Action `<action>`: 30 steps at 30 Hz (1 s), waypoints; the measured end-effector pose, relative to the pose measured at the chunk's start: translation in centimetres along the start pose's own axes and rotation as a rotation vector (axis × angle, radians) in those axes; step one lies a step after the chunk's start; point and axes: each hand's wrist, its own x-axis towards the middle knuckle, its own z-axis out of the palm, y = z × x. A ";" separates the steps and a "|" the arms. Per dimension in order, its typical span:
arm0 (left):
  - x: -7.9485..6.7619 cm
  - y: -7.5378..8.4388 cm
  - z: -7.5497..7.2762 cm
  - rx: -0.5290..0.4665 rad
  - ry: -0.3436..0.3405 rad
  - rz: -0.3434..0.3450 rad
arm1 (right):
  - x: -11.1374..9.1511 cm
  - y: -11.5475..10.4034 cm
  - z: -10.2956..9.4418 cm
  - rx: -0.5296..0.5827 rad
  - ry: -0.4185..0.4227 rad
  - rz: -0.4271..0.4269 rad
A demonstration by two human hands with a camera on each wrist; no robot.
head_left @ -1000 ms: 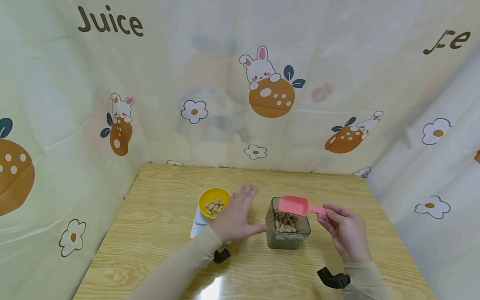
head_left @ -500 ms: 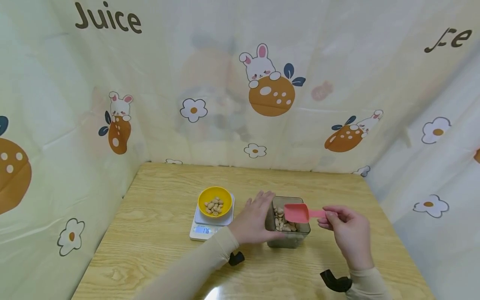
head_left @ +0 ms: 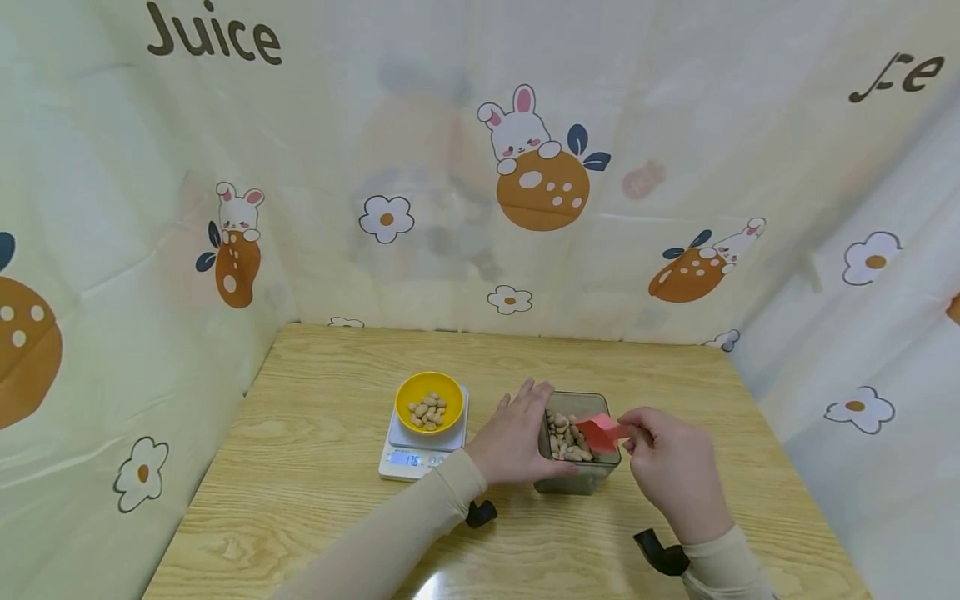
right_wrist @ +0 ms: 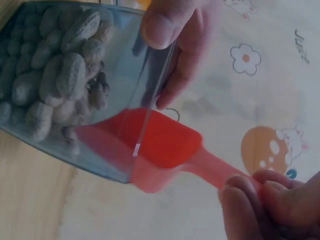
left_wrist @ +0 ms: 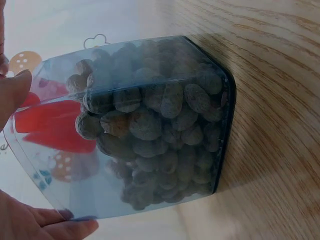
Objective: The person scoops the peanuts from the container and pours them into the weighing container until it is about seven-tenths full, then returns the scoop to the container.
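Note:
A clear, smoky plastic container (head_left: 573, 482), partly filled with unshelled peanuts (head_left: 562, 437), stands upright on the table. My left hand (head_left: 513, 446) holds it near the rim, thumb along the near wall and fingers toward the far side; in the left wrist view fingertips lie against its wall. Between thumb and fingers, my right hand (head_left: 678, 471) pinches the handle of a pink-red scoop (head_left: 597, 432). The scoop's blade is tilted down inside the container, its tip at the peanuts (right_wrist: 70, 80) in the right wrist view.
Left of the container, a yellow bowl (head_left: 430, 381) with several peanuts sits on a white digital scale (head_left: 395, 468), whose display seems to read 176 or 17.6. A printed curtain (head_left: 442, 275) encloses the wooden table (head_left: 300, 458) at the back and sides.
My left hand has moved right from beside the bowl to the container and taken hold of it. The scoop, level above the container before, has been lowered and tipped into it by my right hand.

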 end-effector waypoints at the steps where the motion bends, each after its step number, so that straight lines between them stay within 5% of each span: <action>1: 0.0 0.0 0.0 -0.002 0.001 -0.001 | 0.1 -0.2 0.0 -0.024 -0.001 -0.037; 6: 0.2 0.0 0.1 -0.012 0.010 -0.006 | 0.7 -0.8 -0.1 -0.063 -0.025 -0.125; 11: 0.2 0.1 0.0 -0.023 0.010 -0.007 | 1.3 -1.1 -0.6 -0.057 -0.108 -0.061; 21: 0.4 -0.1 0.1 -0.049 -0.007 -0.015 | 3.2 0.4 -0.1 0.160 -0.356 0.418; 25: 0.5 -0.1 0.3 -0.066 -0.016 -0.018 | 3.4 1.5 0.3 0.344 -0.363 0.602; 30: 0.5 -0.1 0.3 -0.076 -0.018 -0.025 | 3.2 2.3 0.7 0.461 -0.327 0.690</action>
